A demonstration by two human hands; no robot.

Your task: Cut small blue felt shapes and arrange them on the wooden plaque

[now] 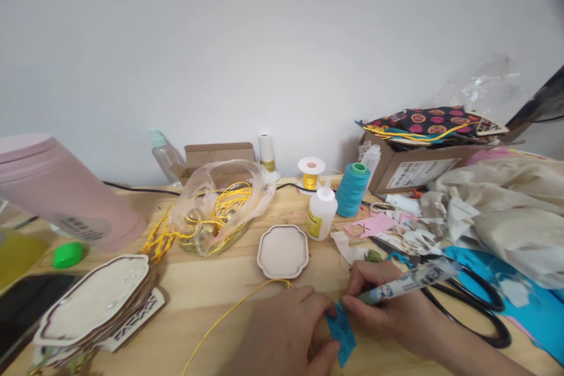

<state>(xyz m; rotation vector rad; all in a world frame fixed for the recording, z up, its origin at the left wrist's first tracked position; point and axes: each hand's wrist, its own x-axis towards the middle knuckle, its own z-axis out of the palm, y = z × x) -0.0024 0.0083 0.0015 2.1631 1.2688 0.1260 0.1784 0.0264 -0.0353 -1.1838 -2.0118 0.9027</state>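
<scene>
My left hand point(286, 329) pinches a small blue piece point(342, 335) with dark markings at the bottom centre. In my right hand point(388, 308) is a pen point(412, 282) with a pale printed barrel, its tip hidden by my fingers beside the blue piece. Just beyond my hands lies a pale scalloped plaque point(282, 251) with a dark rim. A yellow cord point(220, 320) curves from the plaque's lower edge toward the bottom of the view.
Black-handled scissors point(484, 329) lie right of my right hand on blue material point(524, 299). A glue bottle point(322, 214) and blue thread cone point(352, 191) stand behind. Stacked plaques point(94, 299) are at left, a plastic bag point(220, 205) of cords further back.
</scene>
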